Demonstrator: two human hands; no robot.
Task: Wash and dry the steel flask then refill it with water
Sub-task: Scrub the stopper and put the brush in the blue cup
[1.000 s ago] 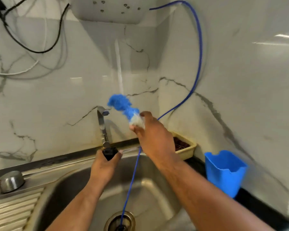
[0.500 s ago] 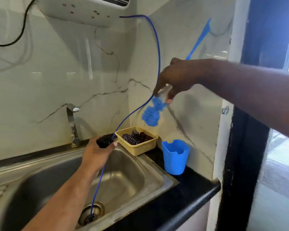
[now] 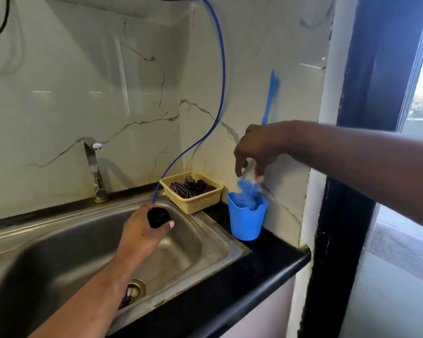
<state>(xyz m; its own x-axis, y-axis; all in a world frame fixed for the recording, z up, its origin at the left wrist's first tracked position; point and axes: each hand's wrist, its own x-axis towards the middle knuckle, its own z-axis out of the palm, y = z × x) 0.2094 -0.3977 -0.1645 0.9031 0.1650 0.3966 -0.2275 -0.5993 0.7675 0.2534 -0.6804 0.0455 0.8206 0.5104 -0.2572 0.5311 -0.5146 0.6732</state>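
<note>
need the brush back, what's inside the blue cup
The brush, blue bristles down, dips into the blue cup, pinched by the right hand. The cup's wall hides anything deeper.

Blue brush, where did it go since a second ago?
The right hand carried the blue brush from beside the tap rightward, turned it bristles-down, and lowered it into the blue cup on the counter, still pinching it. The left hand kept gripping the flask, only its dark top showing, over the sink.
</note>
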